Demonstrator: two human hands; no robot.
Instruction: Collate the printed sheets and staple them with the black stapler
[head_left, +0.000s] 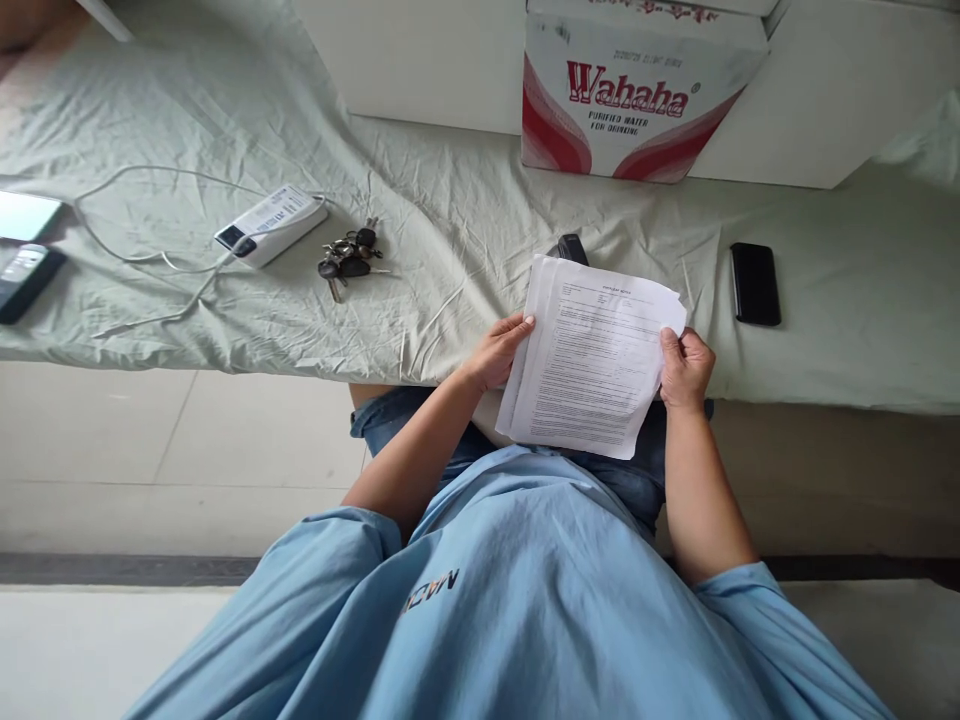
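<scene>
A stack of papers (592, 360) is being gripped at its sides by the left hand (496, 352) and right hand (684, 368). The hands are being kept apart above the bed (465, 290).

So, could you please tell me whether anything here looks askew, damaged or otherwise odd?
Nothing is spilled or broken. The stack of papers, held by the left hand and right hand, is fanned, its sheets out of line. The Wahaha box looks scuffed, and the sheet is wrinkled.
</scene>
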